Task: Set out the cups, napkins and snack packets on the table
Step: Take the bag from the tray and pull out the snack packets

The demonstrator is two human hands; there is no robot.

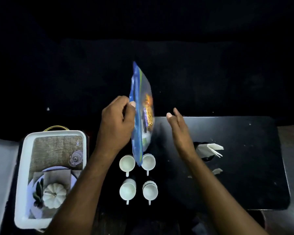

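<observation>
Left hand [116, 119] has its grip pinched on the edge of a blue plastic snack packet [141, 106], held upright mid-frame above four small white cups [137, 177] on the dark bench [236, 167]. Right hand [180, 131] is open flat, just right of the packet, not touching. White folded napkins [210, 148] lie centre-right; white printed tray [22, 167] lower left.

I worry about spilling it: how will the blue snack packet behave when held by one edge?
The snack packet probably flexes: it bows while the left hand pinches its edge. Likely light, since a fingertip grip holds it up. Its glossy film may slip, and the right hand is open, apart.
</observation>
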